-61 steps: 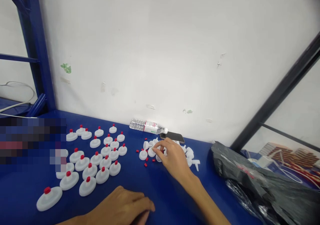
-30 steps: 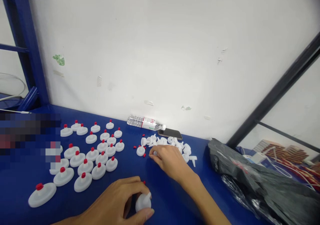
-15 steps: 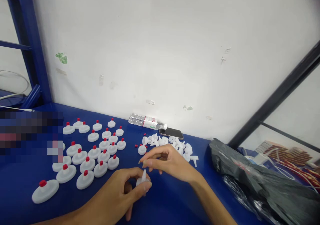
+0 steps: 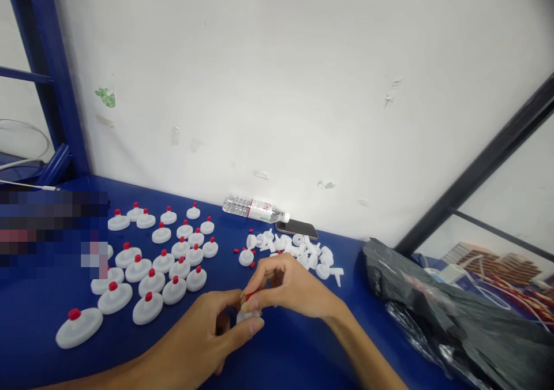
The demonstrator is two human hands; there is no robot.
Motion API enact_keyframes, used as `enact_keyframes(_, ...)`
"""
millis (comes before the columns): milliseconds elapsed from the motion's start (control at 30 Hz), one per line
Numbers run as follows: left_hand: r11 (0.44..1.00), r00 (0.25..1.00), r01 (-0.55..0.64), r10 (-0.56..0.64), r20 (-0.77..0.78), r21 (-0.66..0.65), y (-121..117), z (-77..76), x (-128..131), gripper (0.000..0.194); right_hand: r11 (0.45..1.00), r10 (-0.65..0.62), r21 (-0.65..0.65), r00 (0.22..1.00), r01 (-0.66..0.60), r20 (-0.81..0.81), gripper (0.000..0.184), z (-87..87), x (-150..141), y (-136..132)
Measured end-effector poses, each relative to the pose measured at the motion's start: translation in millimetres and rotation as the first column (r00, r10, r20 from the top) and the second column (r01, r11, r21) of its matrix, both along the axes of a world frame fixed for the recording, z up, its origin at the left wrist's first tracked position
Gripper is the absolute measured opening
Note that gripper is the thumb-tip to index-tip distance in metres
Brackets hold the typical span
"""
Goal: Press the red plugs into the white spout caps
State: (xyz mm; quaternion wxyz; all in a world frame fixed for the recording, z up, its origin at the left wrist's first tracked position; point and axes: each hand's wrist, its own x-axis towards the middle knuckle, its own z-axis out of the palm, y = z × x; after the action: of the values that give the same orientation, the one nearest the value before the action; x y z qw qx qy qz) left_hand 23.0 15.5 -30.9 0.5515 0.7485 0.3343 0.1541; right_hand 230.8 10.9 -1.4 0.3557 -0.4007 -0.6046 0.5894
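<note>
My left hand [image 4: 212,335] is closed around a white plastic disc part [image 4: 247,316], held just above the blue table [image 4: 285,355]. My right hand [image 4: 285,289] pinches a small red cap [image 4: 249,296] directly on top of that white part. Both hands meet near the table's front middle. Behind them lies a loose pile of white parts [image 4: 298,251] with a few stray red caps [image 4: 236,251]. To the left stand several finished white discs with red caps [image 4: 164,263].
A clear water bottle [image 4: 255,208] lies against the white wall, with a dark phone [image 4: 296,227] beside it. A crumpled black plastic bag [image 4: 450,315] fills the right side. A blue rack upright [image 4: 47,78] stands at left. A blurred patch covers the far left.
My right hand left the pile with a red cap and came back to my left hand, which lifted a white part off the table. The cap now sits on the part.
</note>
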Motion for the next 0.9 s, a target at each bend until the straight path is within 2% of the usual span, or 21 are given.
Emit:
enact_keyframes(233,1.0,0.997,-0.023,0.025,0.067,-0.019,0,-3.5,0,0.054,0.998,-0.013,0.055,0.999,0.01,0.05,0.03,-0.3,1,-1)
enact_keyframes(300,0.999,0.996,-0.036,0.039,0.077,-0.037,1,-1.6,0,0.054,0.996,-0.053,0.079,0.997,0.048,0.054,0.029,0.0,2,-1)
enact_keyframes(367,0.997,0.995,-0.042,0.047,0.089,-0.058,0,0.7,-1,0.06,0.981,-0.15,0.137,0.987,0.14,0.063,0.03,1.5,3,1)
enact_keyframes(500,0.998,0.998,-0.055,0.056,0.03,-0.027,-6,4.8,-7,0.074,0.879,-0.411,0.282,0.911,0.384,0.039,0.03,4.2,5,6)
enact_keyframes(633,0.993,0.998,0.001,0.007,-0.067,0.117,-15,4.3,-11,0.063,0.784,-0.543,0.382,0.839,0.489,0.041,0.019,-8.5,-7,9)
enact_keyframes(767,0.963,0.983,0.081,-0.035,-0.179,0.257,-16,-2.9,-8,0.046,0.804,-0.529,0.388,0.84,0.451,0.119,0.013,-32.4,-28,8)
enact_keyframes(900,0.958,0.979,0.094,-0.039,-0.202,0.272,-14,-4.3,-5,0.038,0.855,-0.47,0.347,0.86,0.386,0.201,0.018,-45.4,-38,10)
